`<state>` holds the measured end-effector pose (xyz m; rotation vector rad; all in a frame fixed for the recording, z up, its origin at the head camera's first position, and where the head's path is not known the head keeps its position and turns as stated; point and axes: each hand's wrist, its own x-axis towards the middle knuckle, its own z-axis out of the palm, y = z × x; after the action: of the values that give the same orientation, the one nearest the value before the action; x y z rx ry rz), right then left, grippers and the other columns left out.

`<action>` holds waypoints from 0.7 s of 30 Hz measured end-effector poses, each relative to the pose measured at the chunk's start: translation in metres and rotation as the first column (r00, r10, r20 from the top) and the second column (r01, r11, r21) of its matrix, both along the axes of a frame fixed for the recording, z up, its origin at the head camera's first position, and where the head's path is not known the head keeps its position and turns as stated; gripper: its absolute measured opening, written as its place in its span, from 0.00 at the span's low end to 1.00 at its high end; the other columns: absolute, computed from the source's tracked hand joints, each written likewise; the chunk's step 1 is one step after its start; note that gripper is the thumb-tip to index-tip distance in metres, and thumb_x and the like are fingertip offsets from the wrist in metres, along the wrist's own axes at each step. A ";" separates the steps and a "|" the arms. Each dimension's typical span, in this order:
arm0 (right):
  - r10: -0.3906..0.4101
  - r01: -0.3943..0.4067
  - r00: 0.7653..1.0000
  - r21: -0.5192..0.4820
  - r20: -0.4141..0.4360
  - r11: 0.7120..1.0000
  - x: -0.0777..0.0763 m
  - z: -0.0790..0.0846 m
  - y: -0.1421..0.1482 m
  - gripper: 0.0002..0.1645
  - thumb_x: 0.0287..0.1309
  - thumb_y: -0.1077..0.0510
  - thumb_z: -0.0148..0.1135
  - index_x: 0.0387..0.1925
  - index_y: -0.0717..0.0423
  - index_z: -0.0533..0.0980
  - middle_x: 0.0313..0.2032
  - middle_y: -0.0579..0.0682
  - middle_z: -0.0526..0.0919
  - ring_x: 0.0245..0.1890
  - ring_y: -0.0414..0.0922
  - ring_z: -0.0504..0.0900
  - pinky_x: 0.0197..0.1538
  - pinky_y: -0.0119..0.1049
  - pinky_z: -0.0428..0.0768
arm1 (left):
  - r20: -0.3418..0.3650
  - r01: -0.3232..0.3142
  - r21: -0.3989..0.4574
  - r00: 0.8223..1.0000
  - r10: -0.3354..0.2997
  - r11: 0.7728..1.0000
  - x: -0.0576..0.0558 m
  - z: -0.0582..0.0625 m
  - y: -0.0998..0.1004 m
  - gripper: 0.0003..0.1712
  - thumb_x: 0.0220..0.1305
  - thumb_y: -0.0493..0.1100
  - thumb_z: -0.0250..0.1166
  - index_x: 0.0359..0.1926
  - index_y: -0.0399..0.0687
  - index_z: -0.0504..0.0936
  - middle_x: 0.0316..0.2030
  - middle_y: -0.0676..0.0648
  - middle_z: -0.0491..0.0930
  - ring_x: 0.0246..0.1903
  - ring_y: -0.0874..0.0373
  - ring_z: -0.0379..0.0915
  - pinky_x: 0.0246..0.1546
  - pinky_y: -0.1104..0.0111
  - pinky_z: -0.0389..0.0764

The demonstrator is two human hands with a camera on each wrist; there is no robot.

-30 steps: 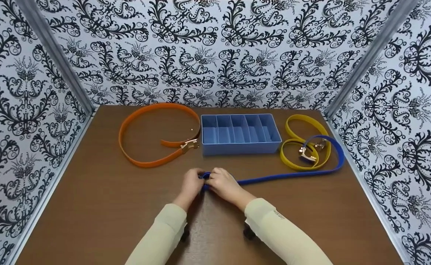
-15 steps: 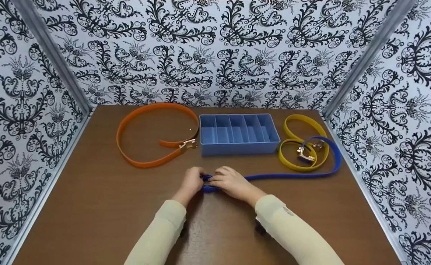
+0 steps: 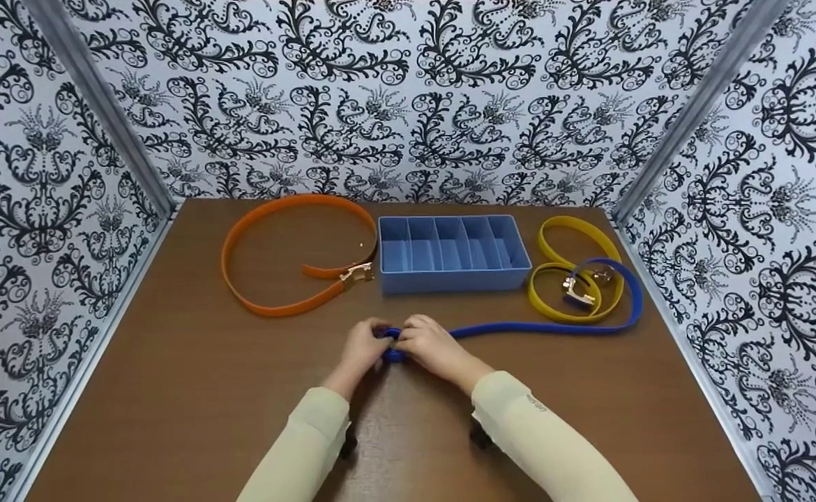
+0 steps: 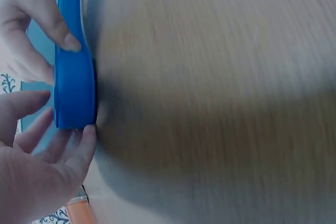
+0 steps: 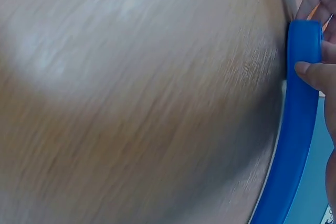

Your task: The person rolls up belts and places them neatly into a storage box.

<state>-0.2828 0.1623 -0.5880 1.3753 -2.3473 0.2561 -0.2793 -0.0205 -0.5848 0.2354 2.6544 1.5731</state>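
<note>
A blue belt (image 3: 547,327) runs from a buckle end at the right to a small coil between the two hands, mid-table in the head view. The coil (image 4: 75,95) stands on its edge. My right hand (image 3: 437,348) pinches the strap beside the coil, its thumb (image 5: 311,72) on the near face and its fingers behind. My left hand (image 3: 362,348) curves its fingers round the coil's left end; in the left wrist view its fingertips (image 4: 88,134) touch that end. The coil's inner turns are mostly hidden by the hands.
Behind the hands stands a blue-grey box (image 3: 455,282) with several compartments. An orange belt (image 3: 230,244) with a metal buckle lies looped at the left. At the right, a yellow belt (image 3: 568,222) lies looped under the blue belt's buckle end (image 3: 579,293). Patterned walls surround the brown table.
The right hand has shifted right and then back left beside the coil. The blue strap, straight a second ago, now bows slightly. The left hand stays at the coil, and the other belts lie still.
</note>
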 end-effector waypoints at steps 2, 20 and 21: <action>-0.037 0.037 0.999 0.028 -0.010 0.999 0.001 0.000 -0.002 0.09 0.48 0.63 0.71 0.34 0.50 0.86 0.31 0.43 0.84 0.39 0.46 0.76 0.53 0.41 0.72 | 0.016 -0.033 0.003 0.999 0.033 0.999 0.001 0.001 0.002 0.18 0.53 0.30 0.67 0.47 0.28 0.80 0.42 0.34 0.82 0.44 0.41 0.78 0.45 0.55 0.79; 0.015 -0.019 0.999 0.121 0.031 0.992 0.004 0.004 0.009 0.21 0.48 0.48 0.74 0.45 0.49 0.85 0.39 0.44 0.83 0.46 0.48 0.75 0.57 0.45 0.70 | 0.003 -0.046 -0.284 0.999 0.049 0.958 -0.003 0.012 0.010 0.06 0.53 0.28 0.66 0.33 0.36 0.85 0.33 0.41 0.84 0.37 0.45 0.80 0.39 0.56 0.80; 0.036 -0.040 0.999 0.129 0.031 0.991 0.003 0.004 0.012 0.21 0.48 0.50 0.74 0.46 0.50 0.84 0.41 0.45 0.83 0.48 0.49 0.75 0.58 0.46 0.70 | 0.000 -0.031 -0.300 0.999 0.033 0.953 -0.003 0.013 0.010 0.05 0.53 0.28 0.66 0.33 0.36 0.85 0.33 0.42 0.84 0.37 0.45 0.80 0.40 0.56 0.80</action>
<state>-0.2799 0.1743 -0.5839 1.4870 -2.4003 0.1371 -0.2827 -0.0102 -0.5714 0.1741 2.8565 1.1504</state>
